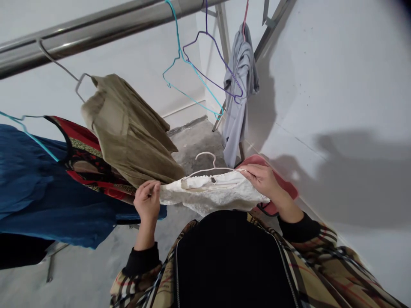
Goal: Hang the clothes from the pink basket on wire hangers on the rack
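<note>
A white lace garment (212, 194) lies stretched between my hands in front of my chest, with a white wire hanger (207, 164) threaded into its top. My left hand (147, 200) is closed, pinching the garment's left shoulder. My right hand (263, 179) is closed on the garment's right shoulder and the hanger's end.
A steel rail (96, 30) runs overhead. On it hang a blue garment (38, 188), a red patterned one (86, 162), an olive one (128, 132), empty teal (189, 68) and purple hangers (218, 55), and a grey garment (239, 90). A pink basin (282, 184) sits by the white wall.
</note>
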The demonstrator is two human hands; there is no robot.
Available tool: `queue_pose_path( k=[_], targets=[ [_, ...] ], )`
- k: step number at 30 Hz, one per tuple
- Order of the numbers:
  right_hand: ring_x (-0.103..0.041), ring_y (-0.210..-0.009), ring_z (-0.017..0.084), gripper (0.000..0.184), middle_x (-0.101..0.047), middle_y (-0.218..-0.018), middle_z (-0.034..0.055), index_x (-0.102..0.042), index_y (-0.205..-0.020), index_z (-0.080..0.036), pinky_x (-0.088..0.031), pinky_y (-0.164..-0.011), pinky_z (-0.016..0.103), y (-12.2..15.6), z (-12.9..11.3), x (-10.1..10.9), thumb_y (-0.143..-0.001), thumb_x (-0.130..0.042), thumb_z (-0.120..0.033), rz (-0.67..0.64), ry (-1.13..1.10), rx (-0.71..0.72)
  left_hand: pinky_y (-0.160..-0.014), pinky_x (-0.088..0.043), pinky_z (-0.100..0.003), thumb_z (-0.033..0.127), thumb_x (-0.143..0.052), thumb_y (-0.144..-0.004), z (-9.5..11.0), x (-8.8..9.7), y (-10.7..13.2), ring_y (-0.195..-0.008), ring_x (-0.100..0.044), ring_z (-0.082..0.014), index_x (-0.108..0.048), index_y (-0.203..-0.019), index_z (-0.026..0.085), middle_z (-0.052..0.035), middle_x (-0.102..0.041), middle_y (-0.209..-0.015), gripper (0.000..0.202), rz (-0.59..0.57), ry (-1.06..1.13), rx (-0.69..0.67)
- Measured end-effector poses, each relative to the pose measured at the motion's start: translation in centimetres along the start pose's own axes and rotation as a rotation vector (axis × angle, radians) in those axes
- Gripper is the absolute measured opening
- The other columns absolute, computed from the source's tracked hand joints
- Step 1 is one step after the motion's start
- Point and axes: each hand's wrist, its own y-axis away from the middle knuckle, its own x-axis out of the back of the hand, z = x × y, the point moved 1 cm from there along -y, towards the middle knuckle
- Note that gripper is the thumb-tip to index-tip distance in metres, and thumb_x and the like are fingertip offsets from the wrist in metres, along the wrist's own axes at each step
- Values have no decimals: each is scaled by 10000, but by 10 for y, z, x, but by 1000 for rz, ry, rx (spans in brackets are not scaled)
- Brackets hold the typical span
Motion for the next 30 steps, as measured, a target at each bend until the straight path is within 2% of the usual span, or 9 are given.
queue_pose_path(
  k=[2,5,7,13,17,19,22,26,30],
  targets=[
    [-692,-849,220,317,-754,-911,54,-735,-972,-245,-525,-796,357,0,-4,-1,-948,-481,-434,2,-2,-1,-923,-487,-372,383,-621,-872,1,-4,0,-988,-646,-212,-698,-962,175,-99,-708,-1014,240,-9,-47,-60],
    [-693,-870,226,314,-756,-928,52,-739,-968,-252,-525,-817,364,0,-10,-4,-947,-482,-432,17,-17,-1,-892,-480,-352,391,-606,-879,10,-16,4,-956,-645,-213,-688,-1050,203,-83,-720,-986,267,-282,-45,-201],
    [-691,-877,221,312,-755,-943,49,-740,-970,-251,-523,-818,361,0,-12,-4,-953,-476,-418,11,-36,1,-789,-489,-302,377,-557,-909,15,-22,8,-828,-641,-187,-699,-1019,203,-67,-725,-889,250,-383,-14,-210],
    [-632,-986,261,277,-733,-996,61,-731,-1036,-270,-469,-920,425,5,0,16,-880,-595,-454,-286,-24,20,-651,-445,-256,355,-556,-913,17,-14,5,-662,-570,-152,-724,-908,191,-31,-686,-728,235,-288,49,-113],
    [-602,-809,206,323,-666,-811,51,-702,-832,-227,-489,-782,350,10,5,27,-933,-492,-451,-395,-81,2,-666,-443,-265,361,-575,-902,15,-6,-4,-650,-557,-149,-726,-891,198,-20,-670,-701,223,-292,67,-78],
    [-569,-707,175,367,-621,-754,41,-647,-759,-209,-478,-673,303,12,2,30,-948,-452,-455,-357,-143,-25,-704,-459,-273,374,-585,-894,12,-5,-6,-703,-587,-155,-721,-917,198,-29,-690,-758,223,-316,115,-58],
    [-549,-653,163,371,-599,-715,38,-605,-720,-210,-463,-611,278,14,-2,37,-937,-460,-474,-229,-184,-44,-807,-491,-301,407,-624,-860,2,-8,-4,-878,-634,-182,-691,-1043,191,-65,-709,-955,290,-329,209,23],
    [-580,-647,158,350,-613,-690,24,-629,-719,-220,-481,-597,253,19,4,51,-903,-516,-495,-133,-198,-54,-935,-483,-356,461,-689,-780,-17,-16,5,-1066,-621,-228,-636,-1177,189,-100,-666,-1169,484,-313,282,262],
    [-616,-667,155,270,-661,-733,11,-683,-779,-233,-504,-612,244,26,20,60,-897,-555,-440,-83,-201,-76,-889,-500,-345,471,-685,-759,-27,-20,13,-963,-652,-224,-674,-1066,146,-101,-711,-1049,448,-273,451,481]
  ],
)
